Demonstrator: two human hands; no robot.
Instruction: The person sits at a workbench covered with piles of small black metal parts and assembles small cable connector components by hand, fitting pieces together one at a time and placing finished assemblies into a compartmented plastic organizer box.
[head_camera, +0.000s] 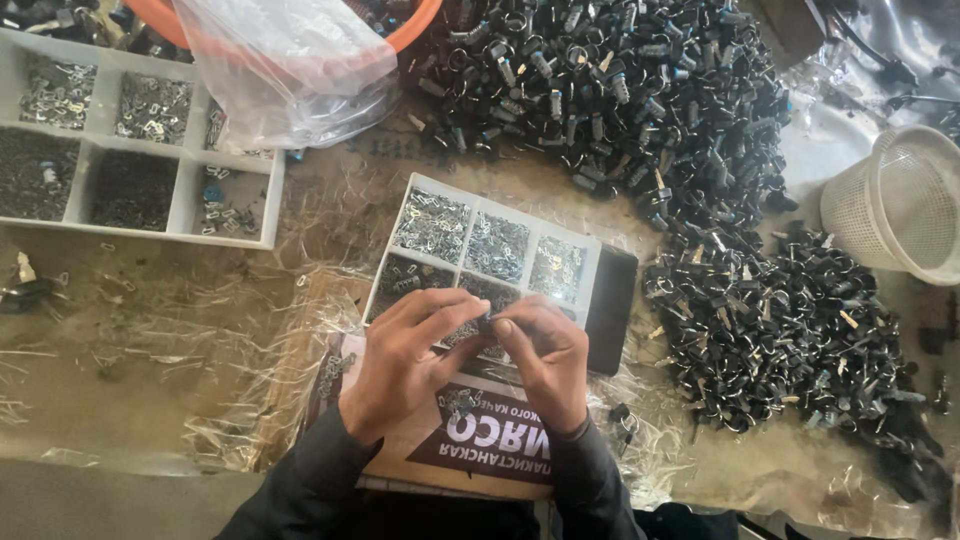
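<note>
My left hand (405, 355) and my right hand (545, 360) meet over the near edge of a small white compartment tray (590, 250) filled with tiny silver metal parts. Between the fingertips of both hands sits a small dark part (486, 325), pinched from both sides. The hands rest above a brown printed cardboard sheet (480, 440). Dark sleeves cover both wrists.
A large heap of small black parts (640, 90) spreads from top centre down the right side. A bigger white divided tray (140, 150) lies top left, beside a clear plastic bag (290, 60) and an orange basin rim. A white mesh basket (905, 205) stands at right. Crinkled plastic film covers the table.
</note>
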